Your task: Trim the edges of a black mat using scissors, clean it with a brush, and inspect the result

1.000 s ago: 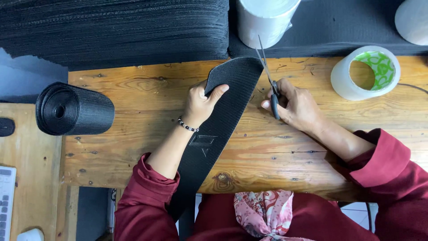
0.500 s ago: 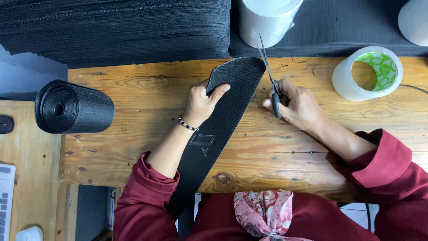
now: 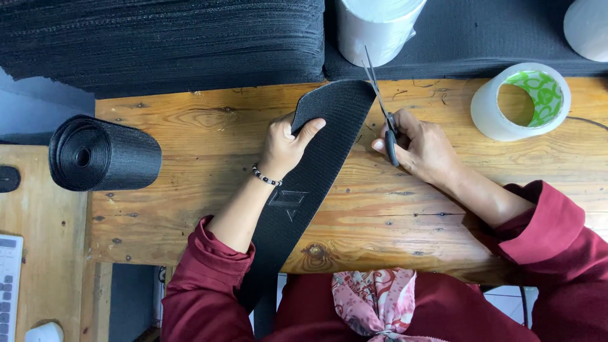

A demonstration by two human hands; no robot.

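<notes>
Here, left hand pins black woven strip on tabletop, fingers clamped over strip's left edge. Strip's long axis runs from near edge diagonally to far edge. Right hand, fingers wrapped on scissors, just right of strip's rounded far end.

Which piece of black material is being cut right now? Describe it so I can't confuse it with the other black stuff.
Start at the wooden table. The strip lies diagonally across its middle, pinned by the left hand, with the right hand working scissors at its far edge. Unlike the tight roll at left and the stacked sheets behind, it is one flat, rounded-ended band.
</notes>
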